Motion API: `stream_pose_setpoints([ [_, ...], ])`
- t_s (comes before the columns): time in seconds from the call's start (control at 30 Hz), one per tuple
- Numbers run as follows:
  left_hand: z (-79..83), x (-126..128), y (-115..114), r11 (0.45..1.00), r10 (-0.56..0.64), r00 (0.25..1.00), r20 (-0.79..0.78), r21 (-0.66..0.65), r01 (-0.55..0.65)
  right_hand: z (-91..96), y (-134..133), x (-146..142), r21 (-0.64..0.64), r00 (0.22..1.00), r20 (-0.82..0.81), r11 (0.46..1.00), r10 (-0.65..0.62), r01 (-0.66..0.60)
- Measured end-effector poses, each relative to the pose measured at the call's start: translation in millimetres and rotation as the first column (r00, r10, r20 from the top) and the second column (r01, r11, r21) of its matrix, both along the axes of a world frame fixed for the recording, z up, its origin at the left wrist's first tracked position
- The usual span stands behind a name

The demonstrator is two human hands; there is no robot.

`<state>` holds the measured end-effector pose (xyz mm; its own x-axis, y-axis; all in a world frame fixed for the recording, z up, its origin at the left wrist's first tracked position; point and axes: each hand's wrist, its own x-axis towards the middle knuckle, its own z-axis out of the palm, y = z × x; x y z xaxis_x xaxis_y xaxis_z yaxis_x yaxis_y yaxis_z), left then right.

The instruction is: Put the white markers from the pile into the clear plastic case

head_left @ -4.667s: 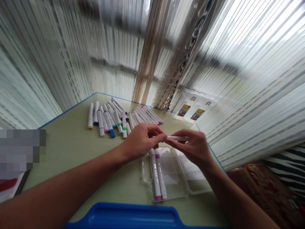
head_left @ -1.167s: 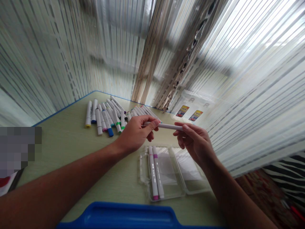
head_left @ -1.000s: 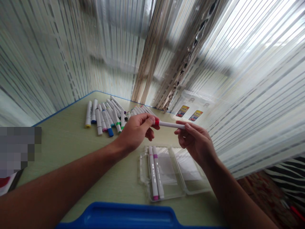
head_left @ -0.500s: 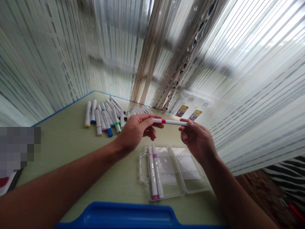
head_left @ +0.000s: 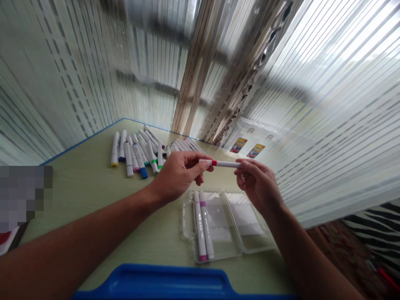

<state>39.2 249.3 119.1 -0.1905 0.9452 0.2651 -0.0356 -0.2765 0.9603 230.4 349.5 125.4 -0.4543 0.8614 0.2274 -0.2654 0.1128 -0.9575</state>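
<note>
Hands: two, both bare, the left hand [head_left: 184, 171] and the right hand [head_left: 258, 177].
Held marker: one, white with a single red band [head_left: 225, 164], nearly level in the air between the hands, above the desk [head_left: 84, 179] and just beyond the open case [head_left: 223, 225].
Left grip: thumb and fingers clamped on the marker's end nearer the red band.
Right grip: thumb and fingers clamped on its opposite end.
Open case: one, clear, two halves lying side by side on the desk.
Markers in the case: two, side by side in the left half, one with a pink near end [head_left: 200, 229], one with a purple band [head_left: 207, 228].
Loose markers [head_left: 137, 158]: well over ten, heaped toward the far corner; among them one yellow end, one bright blue cap and two green bands.
Clear container at the back [head_left: 261, 131]: one, bearing two labels [head_left: 238, 145].
Blue tray [head_left: 168, 283]: one, at the near edge, cut off at the bottom.
Hidden: several loose markers lie behind the left hand or overlap, so no exact count; both tips of the held marker are partly covered by fingers.
Cut off: both forearms, and an item at the left edge [head_left: 8, 243], largely under a pixelated patch.
Hard to make out: print on the markers, wording on the labels, and a dim patterned cloth [head_left: 340, 246] at lower right.
</note>
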Motion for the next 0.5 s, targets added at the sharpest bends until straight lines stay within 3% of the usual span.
stream_pose_setpoints([
  [0.3,-1.6,-1.3,1.2,1.000,0.019,1.000,-0.016,-0.023,-0.019,-4.8,-3.1,-1.4,0.096,0.996,0.085,0.995,0.016,-0.024],
  [0.5,-7.9,1.8,-0.3,0.996,-0.089,0.990,-0.106,-0.039,0.086,-10.0,-8.5,-2.5,0.267,0.952,0.304,0.963,-0.050,-0.034],
])
